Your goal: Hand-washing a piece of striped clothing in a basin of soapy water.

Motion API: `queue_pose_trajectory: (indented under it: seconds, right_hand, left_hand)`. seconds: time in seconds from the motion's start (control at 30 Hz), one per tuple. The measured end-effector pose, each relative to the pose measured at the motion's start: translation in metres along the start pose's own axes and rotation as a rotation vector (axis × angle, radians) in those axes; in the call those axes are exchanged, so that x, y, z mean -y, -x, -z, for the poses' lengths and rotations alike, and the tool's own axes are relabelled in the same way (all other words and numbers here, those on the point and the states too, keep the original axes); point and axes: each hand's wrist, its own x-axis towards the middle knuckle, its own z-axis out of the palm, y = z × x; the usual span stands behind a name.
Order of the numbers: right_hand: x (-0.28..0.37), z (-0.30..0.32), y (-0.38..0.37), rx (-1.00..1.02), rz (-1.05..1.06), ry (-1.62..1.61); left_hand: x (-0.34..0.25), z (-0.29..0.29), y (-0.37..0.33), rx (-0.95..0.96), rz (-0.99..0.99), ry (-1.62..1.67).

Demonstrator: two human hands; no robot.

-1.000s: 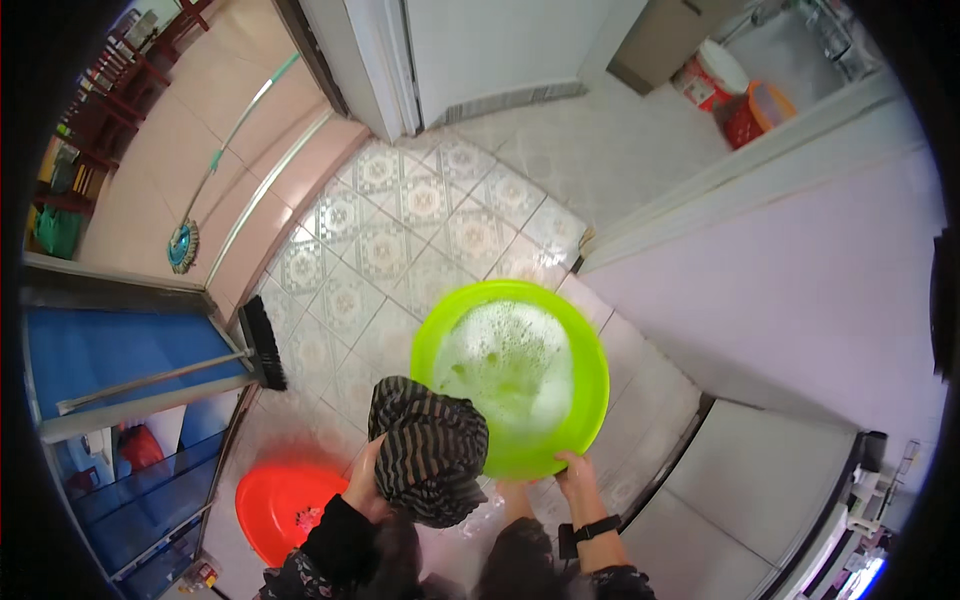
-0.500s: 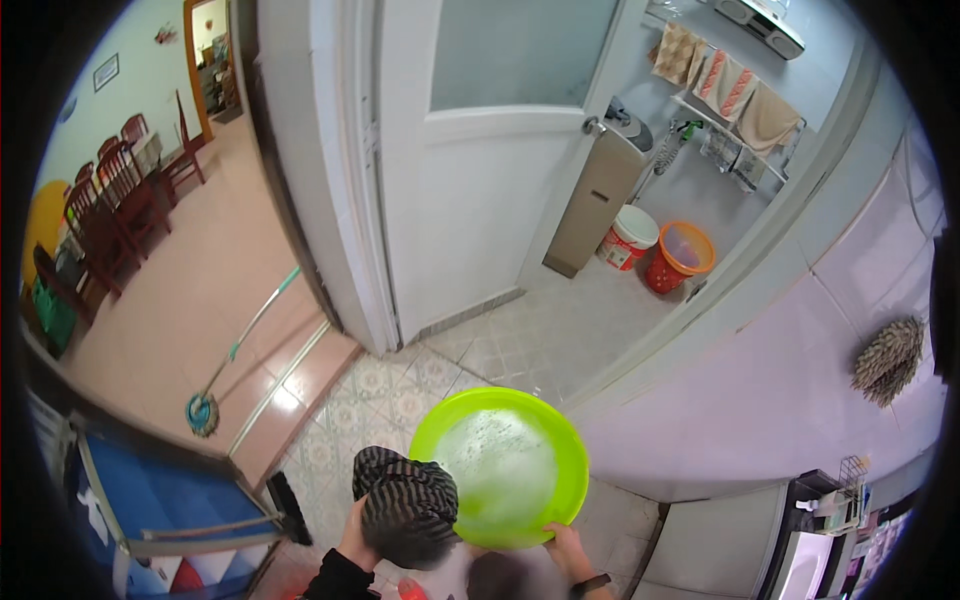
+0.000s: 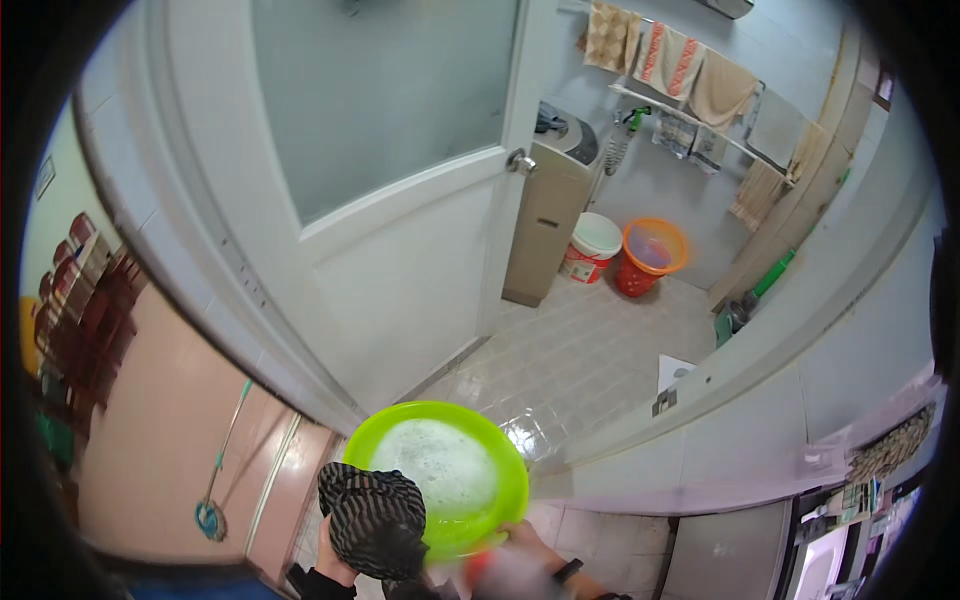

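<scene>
A bright green basin [image 3: 512, 470] is held out in front of me, filled with water and white suds [image 3: 432, 462]. My right hand [image 3: 526, 542] is closed on its near right rim, with a dark band around the wrist. A bunched black-and-grey striped cloth [image 3: 374, 520] overlaps the basin's near left side. Beneath and beside that cloth, my left hand [image 3: 332, 556] is closed around it, most of its fingers hidden. Whether the cloth touches the basin I cannot tell.
A white door [image 3: 410, 270] stands open ahead, leading onto a tiled floor. Inside are a washing machine [image 3: 545, 220], a white bucket [image 3: 595, 238], an orange-and-red bucket [image 3: 640, 270] and hanging towels [image 3: 665, 62]. A mop [image 3: 212, 510] lies at the left beyond a floor step.
My view has turned right and moved closer to the doorway. The basin and cloth have come along, still in my hands, and more of the tiled room shows.
</scene>
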Motion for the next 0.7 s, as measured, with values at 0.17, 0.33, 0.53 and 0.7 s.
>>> queue_pose_trajectory:
  seconds: [0.17,0.33,0.53,0.7]
  right_hand:
    - [0.033,-0.002,-0.078,-0.079,-0.063,-0.195]
    - [0.102,-0.026,-0.095,-0.161,0.483,0.495]
    - [0.172,-0.026,-0.122,-0.377,0.372,0.232]
    - [0.201,0.029,-0.164,-0.454,0.484,0.045]
  left_hand:
    - [-0.035,-0.045,-0.095,0.139,-0.004,-0.142]
    - [-0.074,-0.126,-0.185,0.204,0.276,-0.11]
    - [-0.066,-0.211,-0.286,0.285,0.389,-0.226]
    - [-0.034,-0.312,-0.348,0.333,0.445,-0.392]
